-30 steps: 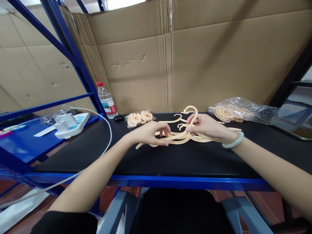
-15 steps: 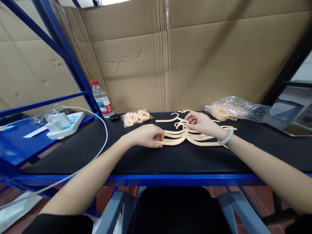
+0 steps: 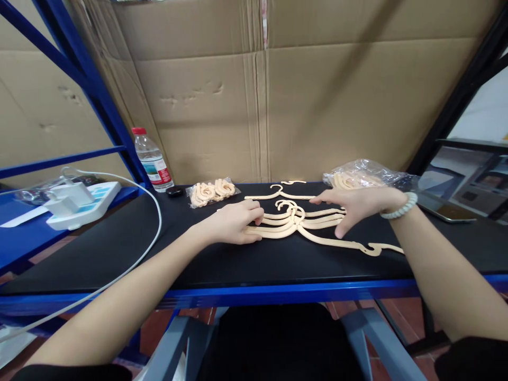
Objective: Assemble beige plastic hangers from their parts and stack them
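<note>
A stack of cream plastic hangers [image 3: 280, 233] lies on the black mat, hooks bunched in the middle and pointing away from me. My left hand [image 3: 235, 222] has its fingers closed round the stack's left ends, which it partly hides. Over the right arms, my right hand [image 3: 359, 205] is spread, thumb apart from the fingers, with nothing visibly gripped. The nearest right arm slants toward me, away from the others, and ends in a notched piece [image 3: 371, 249]. Behind the stack lies a separate cream hanger [image 3: 273, 196], its right end hidden by my right hand.
A small bag of cream parts [image 3: 212, 191] and a bottle [image 3: 153, 163] stand at the back left. A larger clear bag [image 3: 371, 172] lies behind my right hand. A white cable [image 3: 157, 225] arches from a power strip [image 3: 89, 206]; a cardboard wall [image 3: 206, 106] closes the back.
My right hand has moved right from the hooks and opened over the right arms. The nearest right arm has swung toward me. My left hand stays at the left ends; the view has shifted slightly.
</note>
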`<state>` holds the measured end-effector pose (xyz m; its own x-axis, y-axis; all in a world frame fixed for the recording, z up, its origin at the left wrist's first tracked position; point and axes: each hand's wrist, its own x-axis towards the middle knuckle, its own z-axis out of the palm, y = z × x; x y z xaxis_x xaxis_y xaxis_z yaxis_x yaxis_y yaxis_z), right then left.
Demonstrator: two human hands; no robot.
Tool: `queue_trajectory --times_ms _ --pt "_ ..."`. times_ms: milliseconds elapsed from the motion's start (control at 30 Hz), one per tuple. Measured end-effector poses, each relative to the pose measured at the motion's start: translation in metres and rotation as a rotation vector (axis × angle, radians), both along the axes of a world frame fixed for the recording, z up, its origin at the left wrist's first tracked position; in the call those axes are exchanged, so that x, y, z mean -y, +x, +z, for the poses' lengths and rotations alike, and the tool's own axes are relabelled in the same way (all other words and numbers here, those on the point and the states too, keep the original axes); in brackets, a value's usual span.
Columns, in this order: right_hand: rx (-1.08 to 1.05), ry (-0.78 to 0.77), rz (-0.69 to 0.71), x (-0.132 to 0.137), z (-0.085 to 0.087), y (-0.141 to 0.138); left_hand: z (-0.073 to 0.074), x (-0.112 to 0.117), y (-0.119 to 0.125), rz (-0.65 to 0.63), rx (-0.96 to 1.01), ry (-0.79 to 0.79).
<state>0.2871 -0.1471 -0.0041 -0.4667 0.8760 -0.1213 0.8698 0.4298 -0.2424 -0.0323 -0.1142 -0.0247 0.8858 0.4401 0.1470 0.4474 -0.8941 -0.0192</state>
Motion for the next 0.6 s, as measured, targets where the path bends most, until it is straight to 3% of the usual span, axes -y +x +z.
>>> queue_trajectory --times_ms 233,600 --pt "0.130 -0.070 0.071 -0.001 -0.012 -0.022 -0.003 0.000 0.002 -0.012 -0.006 -0.035" --pt "0.068 -0.095 -0.007 -0.014 -0.013 -0.006 -0.004 -0.015 -0.008 -0.031 0.023 -0.079"
